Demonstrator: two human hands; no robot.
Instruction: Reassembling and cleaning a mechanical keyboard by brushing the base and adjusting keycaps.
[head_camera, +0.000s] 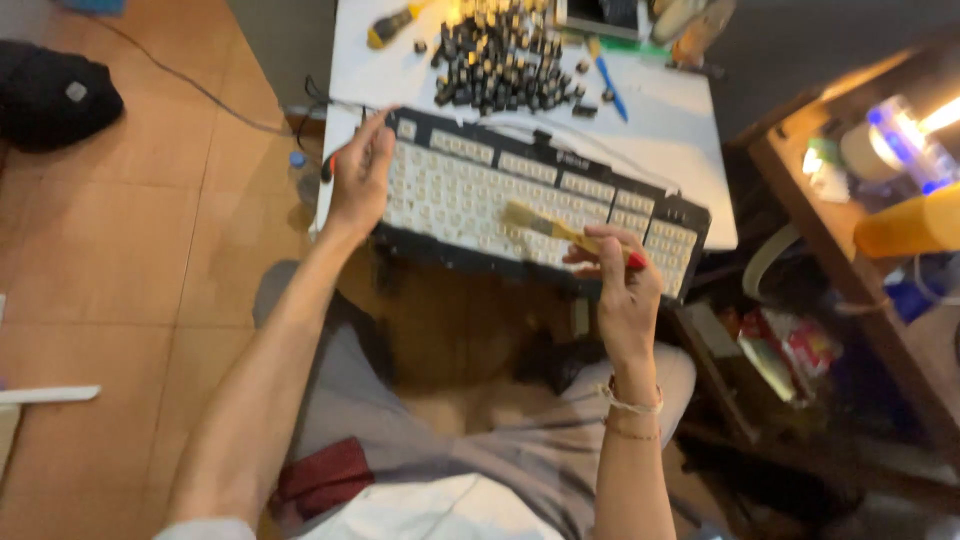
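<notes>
Two hands work at one keyboard (470, 190) stripped of its keycaps, lying on the edge of one white table (668, 130). Left hand (358, 180) grips the keyboard's left end; right hand (622, 282) pinches one small brush (545, 224), bristles on the keyboard. Loose black keycaps (500, 55), too many to count, and one yellow-handled screwdriver (390, 27) lie behind.

The pile of black keycaps (505, 55) is crowding the white table (680, 130) just behind the keyboard (470, 190), while a blue pen (607, 85) is lying to its right; bare tabletop is remaining at the right edge
</notes>
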